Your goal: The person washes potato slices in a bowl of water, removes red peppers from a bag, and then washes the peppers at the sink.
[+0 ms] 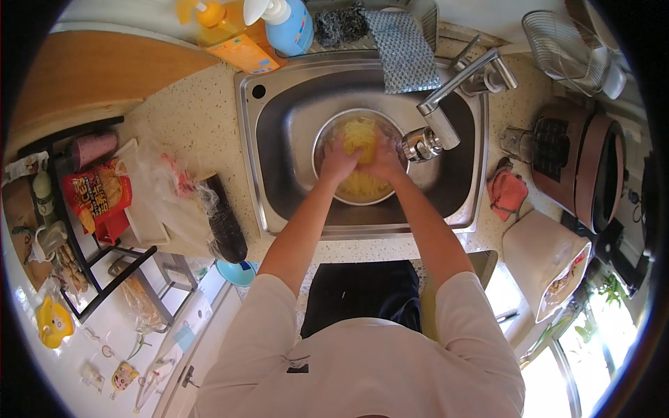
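Observation:
A round metal bowl [316, 137] stands in the stainless steel sink [292, 117], holding water and pale yellow shreds [366, 189] that look like shredded potato. Both of my hands are down in the bowl. My left hand [339, 161] is at the left side of a raised clump of shreds [360, 137], thumb across its near edge. From the other side my right hand [384, 157] cups the same clump, so it sits between the palms. Water and shreds hide some of my fingers. The chrome faucet's spout head [422, 145] hangs just right of the bowl; no running water shows.
A grey mesh cloth [405, 52] drapes over the sink's back rim beside a dark scouring pad [339, 26]. Blue [289, 28] and orange [230, 26] pump bottles stand behind. Left lies a dark wrapped vegetable [225, 219]; right, a red cloth [507, 192] and a brown appliance [556, 151].

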A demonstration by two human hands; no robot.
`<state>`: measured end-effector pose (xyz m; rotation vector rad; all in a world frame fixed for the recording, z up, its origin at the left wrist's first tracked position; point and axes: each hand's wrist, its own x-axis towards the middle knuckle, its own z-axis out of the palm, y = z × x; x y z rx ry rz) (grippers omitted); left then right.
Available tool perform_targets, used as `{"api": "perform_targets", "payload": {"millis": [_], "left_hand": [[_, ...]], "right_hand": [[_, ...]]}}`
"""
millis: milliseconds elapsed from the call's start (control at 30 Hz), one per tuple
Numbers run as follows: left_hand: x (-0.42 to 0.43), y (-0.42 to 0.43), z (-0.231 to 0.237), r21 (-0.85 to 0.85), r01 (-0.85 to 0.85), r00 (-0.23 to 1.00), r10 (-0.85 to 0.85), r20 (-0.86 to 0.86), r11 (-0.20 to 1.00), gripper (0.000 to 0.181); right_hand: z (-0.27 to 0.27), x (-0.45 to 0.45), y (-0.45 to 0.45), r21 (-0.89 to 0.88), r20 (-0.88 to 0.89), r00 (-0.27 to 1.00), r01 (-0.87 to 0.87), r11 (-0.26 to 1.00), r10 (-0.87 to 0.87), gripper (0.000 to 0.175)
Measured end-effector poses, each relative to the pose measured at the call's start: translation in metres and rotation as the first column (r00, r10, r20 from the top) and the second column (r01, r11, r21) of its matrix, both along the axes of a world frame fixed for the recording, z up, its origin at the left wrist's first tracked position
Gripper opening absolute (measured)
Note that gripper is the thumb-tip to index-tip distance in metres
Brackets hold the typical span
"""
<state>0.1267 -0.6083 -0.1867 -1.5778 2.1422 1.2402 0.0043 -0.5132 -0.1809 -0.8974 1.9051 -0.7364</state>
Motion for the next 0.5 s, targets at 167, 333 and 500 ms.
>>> {"api": "perform_targets", "payload": {"millis": [167, 333, 500], "left_hand": [[-0.002, 0.009, -0.006, 0.388, -0.31, 0.869, 0.425, -0.255, 0.868, 0.069], [0.003, 0.005, 0.006, 0.454, -0.474, 0.752, 0.616, -0.237, 0.754, 0.054], [0.019, -0.003, 0.004, 0.385, -0.428, 0.795, 0.543, -0.27, 0.818, 0.043]], "right_hand": [[0.002, 0.003, -0.002, 0.15, 0.222, 0.933, 0.254, 0.956, -0.283, 0.113], [0.026, 0.008, -0.01, 0.251, 0.187, 0.913, 0.313, 0.916, -0.363, 0.094], [0.034, -0.001, 0.005, 0.105, 0.14, 0.948, 0.274, 0.956, -0.287, 0.075]]}}
